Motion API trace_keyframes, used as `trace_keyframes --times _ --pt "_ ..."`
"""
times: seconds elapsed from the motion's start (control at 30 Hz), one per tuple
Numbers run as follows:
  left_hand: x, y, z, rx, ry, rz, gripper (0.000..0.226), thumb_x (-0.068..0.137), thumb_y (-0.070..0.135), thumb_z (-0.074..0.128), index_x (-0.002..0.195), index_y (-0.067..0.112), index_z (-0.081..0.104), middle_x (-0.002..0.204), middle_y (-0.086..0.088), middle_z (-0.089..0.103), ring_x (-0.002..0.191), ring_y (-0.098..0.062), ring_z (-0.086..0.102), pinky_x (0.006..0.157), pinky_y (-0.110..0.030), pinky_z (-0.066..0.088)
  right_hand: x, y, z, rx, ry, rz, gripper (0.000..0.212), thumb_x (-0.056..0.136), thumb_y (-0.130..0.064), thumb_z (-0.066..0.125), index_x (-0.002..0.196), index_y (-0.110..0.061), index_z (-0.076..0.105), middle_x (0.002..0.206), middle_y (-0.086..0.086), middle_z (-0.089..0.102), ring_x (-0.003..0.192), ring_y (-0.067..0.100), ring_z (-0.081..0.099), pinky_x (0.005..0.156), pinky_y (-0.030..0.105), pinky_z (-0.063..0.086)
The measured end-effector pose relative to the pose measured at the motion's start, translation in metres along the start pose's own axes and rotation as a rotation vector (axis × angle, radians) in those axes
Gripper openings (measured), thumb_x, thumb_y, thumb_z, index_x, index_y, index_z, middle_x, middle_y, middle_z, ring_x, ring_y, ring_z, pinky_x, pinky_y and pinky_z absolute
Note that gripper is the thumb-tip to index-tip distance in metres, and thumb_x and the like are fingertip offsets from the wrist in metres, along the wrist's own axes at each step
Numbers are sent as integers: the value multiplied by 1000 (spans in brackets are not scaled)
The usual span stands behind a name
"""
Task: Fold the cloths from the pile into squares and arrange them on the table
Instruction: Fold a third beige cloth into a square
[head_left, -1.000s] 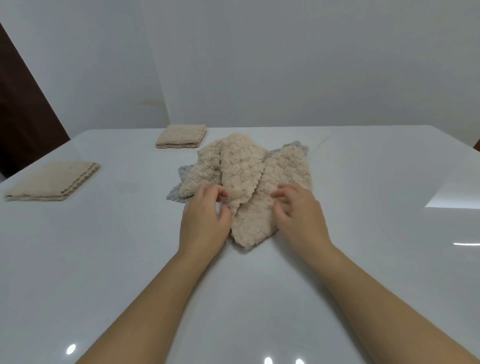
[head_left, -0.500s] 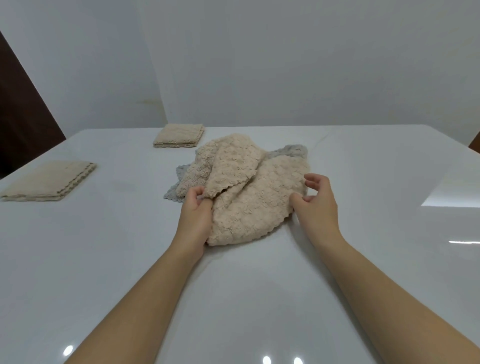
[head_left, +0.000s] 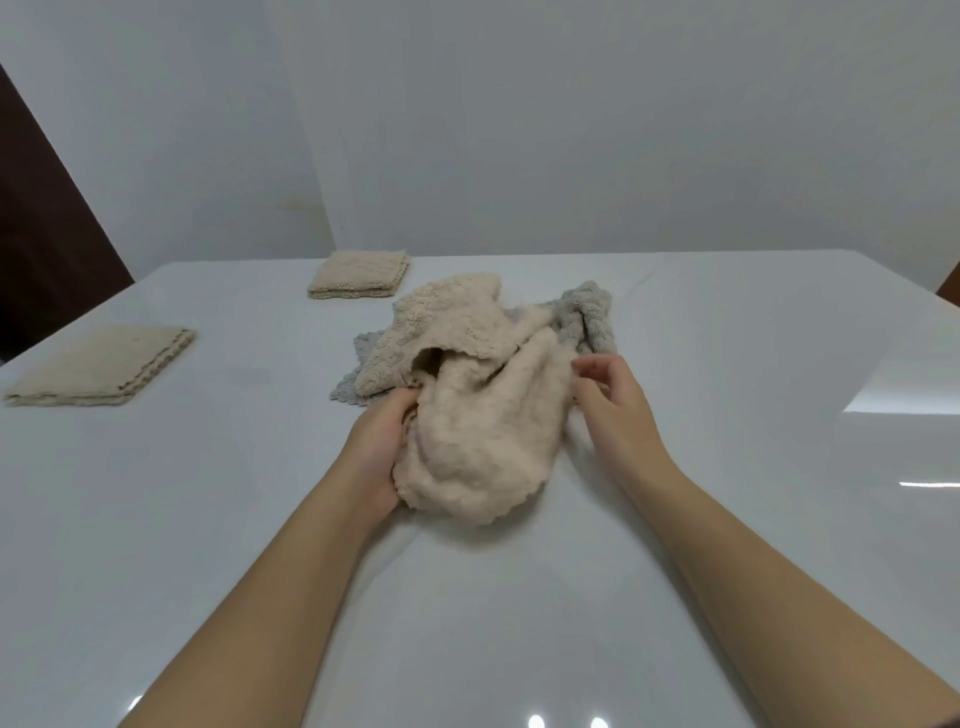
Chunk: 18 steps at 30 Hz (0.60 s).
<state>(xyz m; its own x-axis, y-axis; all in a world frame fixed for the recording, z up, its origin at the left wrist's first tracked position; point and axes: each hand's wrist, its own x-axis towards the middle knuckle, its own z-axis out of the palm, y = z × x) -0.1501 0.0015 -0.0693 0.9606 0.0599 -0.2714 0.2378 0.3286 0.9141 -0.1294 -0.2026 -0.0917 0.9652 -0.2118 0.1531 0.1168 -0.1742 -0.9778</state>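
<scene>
A crumpled beige cloth (head_left: 483, 441) lies bunched at the near side of the pile on the white table (head_left: 467, 623). My left hand (head_left: 376, 452) grips its left edge, fingers tucked under the fabric. My right hand (head_left: 618, 410) is at the cloth's right edge, fingers curled and pinching toward the fabric; whether it holds the cloth I cannot tell. Behind it lie another beige cloth (head_left: 447, 317) and a grey cloth (head_left: 589, 317), both rumpled. Two folded beige squares rest on the table: one (head_left: 101, 366) at the left, one (head_left: 358, 274) at the back.
A pale wall rises behind the table's far edge. A dark brown panel (head_left: 47, 249) stands at the far left. Bright reflections mark the glossy tabletop at the right (head_left: 904, 384).
The top beige cloth has been pulled toward me off the pile and bunched up. My left hand moved nearer with it; the grey cloth behind is more exposed.
</scene>
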Motion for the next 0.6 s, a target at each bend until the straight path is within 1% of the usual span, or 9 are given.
trace_keyframes --times 0.07,0.13,0.2,0.23,0.3,0.33,0.4,0.5,0.6 --pt "-4 0 -2 58 -47 -68 17 91 14 53 79 11 65 72 -7 67 63 -17 66 58 -28 53 -1 0 1 -44 -52 -33 25 96 -19 55 121 -24 53 117 -13 57 110 6 54 95 23 43" --pt "-5 2 -4 135 -23 -83 18 93 21 53 86 12 67 78 -9 70 70 -21 68 65 -32 55 -3 0 -1 -70 -87 -36 40 95 -25 58 133 -24 47 131 -11 49 118 6 51 101 27 41" --pt "0 1 -9 310 91 10 27 94 30 47 86 14 66 82 -6 71 81 -23 66 76 -36 51 -3 2 -3 -198 -90 -93 46 92 -24 61 135 -23 46 131 -12 48 115 5 51 98 24 39" --pt "3 0 -10 470 152 90 31 95 33 42 85 13 65 84 -4 70 85 -23 64 78 -36 49 -4 4 -4 -300 -86 -145 47 90 -19 63 135 -21 47 129 -10 49 115 5 49 96 21 36" --pt "4 -3 -11 775 252 247 37 96 36 36 84 9 58 85 -4 64 83 -20 58 69 -33 43 -5 8 -2 -421 -80 -217 48 86 -10 62 132 -17 50 128 -3 51 115 8 49 92 17 32" --pt "4 -5 -12 858 286 287 37 96 37 35 80 9 54 82 -4 60 77 -17 54 62 -31 38 -7 8 -2 -429 -73 -222 47 85 -7 61 130 -17 51 126 0 53 114 10 50 90 16 32" --pt "4 -7 -16 948 341 320 34 96 34 36 77 8 49 79 -7 58 70 -17 50 58 -32 35 -9 4 -4 -412 -33 -199 44 84 -5 58 127 -18 54 121 2 55 107 10 52 86 16 32" --pt "7 -6 -29 1083 435 309 23 92 27 39 84 9 52 84 -8 61 79 -26 56 67 -36 43 -11 -5 -16 -508 26 -194 41 85 -5 53 124 -19 57 122 1 51 97 7 49 83 16 32" --pt "0 -4 -37 1213 512 277 16 91 24 40 98 15 52 93 -6 61 86 -30 56 71 -35 45 -21 -8 -29 -682 -52 -160 37 88 -6 52 123 -20 56 126 2 48 85 12 49 76 23 35"
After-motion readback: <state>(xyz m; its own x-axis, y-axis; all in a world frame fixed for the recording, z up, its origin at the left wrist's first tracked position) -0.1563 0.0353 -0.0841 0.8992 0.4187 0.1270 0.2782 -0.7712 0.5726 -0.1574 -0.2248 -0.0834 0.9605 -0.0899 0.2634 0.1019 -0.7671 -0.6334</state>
